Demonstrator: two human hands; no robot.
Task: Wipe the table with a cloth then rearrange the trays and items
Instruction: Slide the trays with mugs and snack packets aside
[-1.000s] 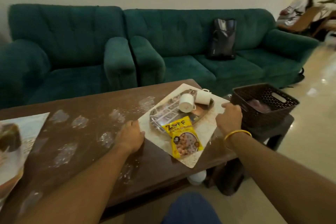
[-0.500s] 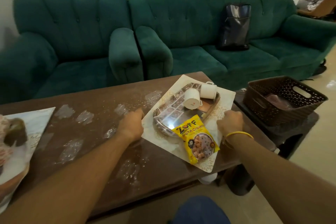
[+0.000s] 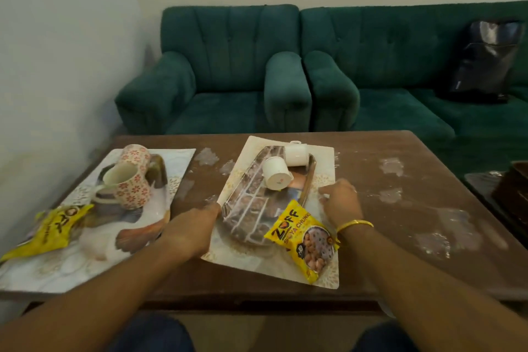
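While my left hand (image 3: 194, 226) grips the mat's (image 3: 323, 160) left edge and my right hand (image 3: 341, 203) lies curled on its right side, grip unclear, I'd slide it flat and slowly at mid-table (image 3: 400, 251); the tipped cups (image 3: 275, 176) on the tray (image 3: 245, 209) could roll.

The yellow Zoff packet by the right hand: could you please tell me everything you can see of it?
The Zoff soya chunks packet is a glossy yellow plastic pouch with black lettering and a round picture of brown chunks. It looks sealed, lying flat and skewed on the near right corner of the cream tray, its top corner overlapping the steel tray. The right hand is just beyond it; contact is unclear.
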